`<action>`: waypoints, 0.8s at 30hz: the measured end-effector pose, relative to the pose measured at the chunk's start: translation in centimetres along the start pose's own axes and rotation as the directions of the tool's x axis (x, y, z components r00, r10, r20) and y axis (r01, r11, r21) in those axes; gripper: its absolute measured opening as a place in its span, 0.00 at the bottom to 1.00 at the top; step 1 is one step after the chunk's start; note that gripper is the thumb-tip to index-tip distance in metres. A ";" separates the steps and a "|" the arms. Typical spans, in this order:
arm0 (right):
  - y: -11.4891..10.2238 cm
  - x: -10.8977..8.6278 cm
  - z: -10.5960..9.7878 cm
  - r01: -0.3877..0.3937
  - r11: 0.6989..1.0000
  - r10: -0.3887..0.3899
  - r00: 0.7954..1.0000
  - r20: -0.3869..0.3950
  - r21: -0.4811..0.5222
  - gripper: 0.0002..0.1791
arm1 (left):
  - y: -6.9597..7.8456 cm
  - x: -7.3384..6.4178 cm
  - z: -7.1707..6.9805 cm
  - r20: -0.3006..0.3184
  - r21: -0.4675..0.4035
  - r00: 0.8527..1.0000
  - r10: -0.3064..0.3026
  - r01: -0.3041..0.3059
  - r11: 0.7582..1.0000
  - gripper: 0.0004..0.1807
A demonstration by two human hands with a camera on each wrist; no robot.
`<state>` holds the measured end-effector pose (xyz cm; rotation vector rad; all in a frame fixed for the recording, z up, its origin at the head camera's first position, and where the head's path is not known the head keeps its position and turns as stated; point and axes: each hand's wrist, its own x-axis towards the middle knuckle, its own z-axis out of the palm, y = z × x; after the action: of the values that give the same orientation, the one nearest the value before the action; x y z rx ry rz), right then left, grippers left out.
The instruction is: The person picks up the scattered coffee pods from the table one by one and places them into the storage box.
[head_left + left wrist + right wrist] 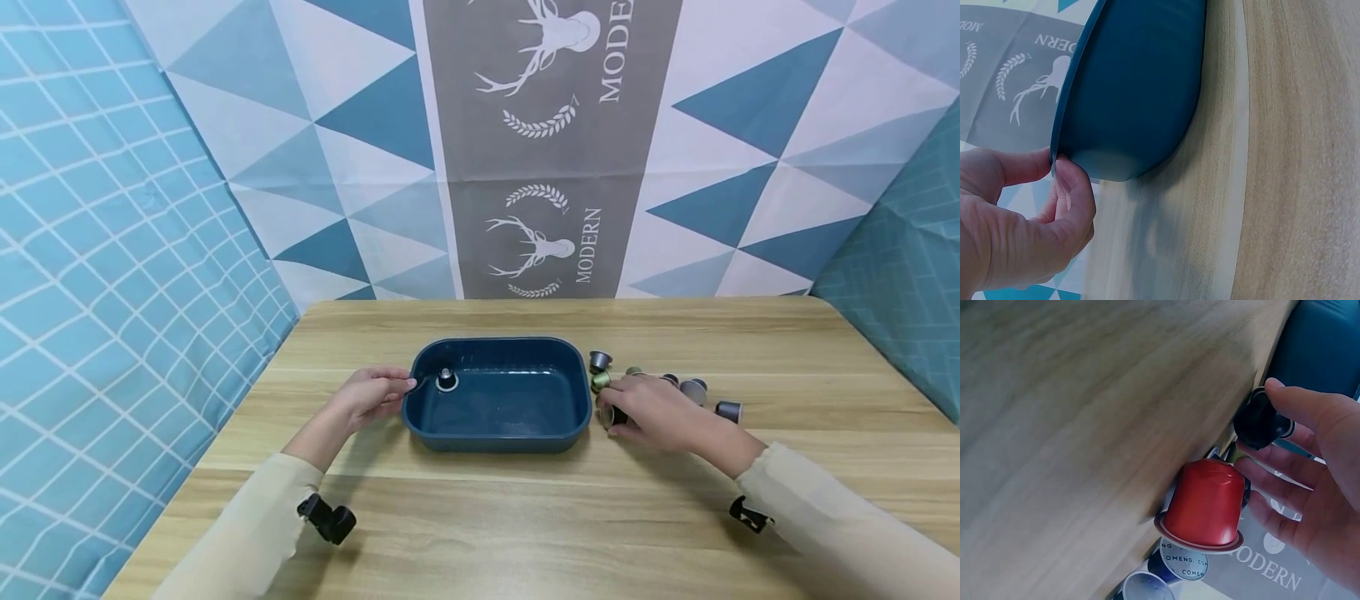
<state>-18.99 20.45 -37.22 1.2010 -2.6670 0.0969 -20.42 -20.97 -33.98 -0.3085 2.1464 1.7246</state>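
Note:
A blue rectangular basin (495,443) with rounded corners sits on the wooden table. My left hand (372,393) pinches its left rim between thumb and fingers; the left wrist view shows the grip at the basin's edge (1063,119). Inside, near the left end, stands a dark coffee capsule (447,379) with a pale rim. Just right of the basin, my right hand (652,410) holds a black coffee capsule (1260,425) between thumb and fingers. Beside those fingers, a red capsule (1205,503) appears in the right wrist view.
Several more capsules lie right of the basin: a dark grey one (600,361), a green one (600,382), a grey one (693,391) and a dark one (729,411). Patterned cloth (555,150) hangs behind the table (480,525).

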 end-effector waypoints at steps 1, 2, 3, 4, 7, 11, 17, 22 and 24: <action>0.0 0.0 0.0 0.002 1.000 -0.002 1.000 -0.003 -0.002 0.15 | 0.0 0.1 0.0 -0.002 -0.004 1.000 0.000 0.000 1.000 0.22; 0.1 0.0 0.1 0.004 1.000 -0.004 1.000 -0.007 -0.002 0.14 | 0.0 0.1 0.0 0.002 -0.004 1.000 0.002 -0.002 1.000 0.22; 0.1 0.0 0.1 0.006 1.000 -0.006 1.000 -0.010 0.001 0.14 | 0.0 0.2 0.0 0.001 -0.006 1.000 0.001 -0.001 1.000 0.22; 0.1 0.1 0.1 0.007 1.000 -0.007 1.000 -0.014 0.005 0.13 | 0.0 0.2 0.0 0.001 -0.009 1.000 0.001 -0.001 1.000 0.21; 0.2 0.1 0.2 0.014 1.000 -0.014 1.000 -0.022 0.014 0.12 | 0.0 0.3 0.0 -0.001 -0.012 1.000 -0.002 0.002 1.000 0.20; 0.2 0.1 0.2 0.025 1.000 -0.024 0.999 -0.030 0.018 0.11 | 0.0 0.1 0.0 -0.002 -0.015 1.000 -0.003 0.003 1.000 0.19; 0.1 0.1 -0.4 0.026 0.998 -0.024 0.999 -0.041 0.048 0.11 | 0.0 0.0 0.1 -0.006 -0.015 1.000 -0.002 0.002 1.000 0.20; 0.2 0.3 -1.0 0.017 0.999 -0.015 0.999 -0.037 0.048 0.10 | -0.1 0.1 0.0 -0.007 -0.014 1.000 0.002 -0.002 1.000 0.20; 0.3 0.3 -1.2 0.022 0.999 -0.020 0.999 -0.048 0.038 0.10 | -0.2 0.0 0.0 0.000 -0.018 1.000 0.005 -0.005 1.000 0.20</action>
<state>-19.23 20.60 -35.98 1.2224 -2.6227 0.1714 -20.38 -20.97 -34.16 -0.3080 2.1350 1.7473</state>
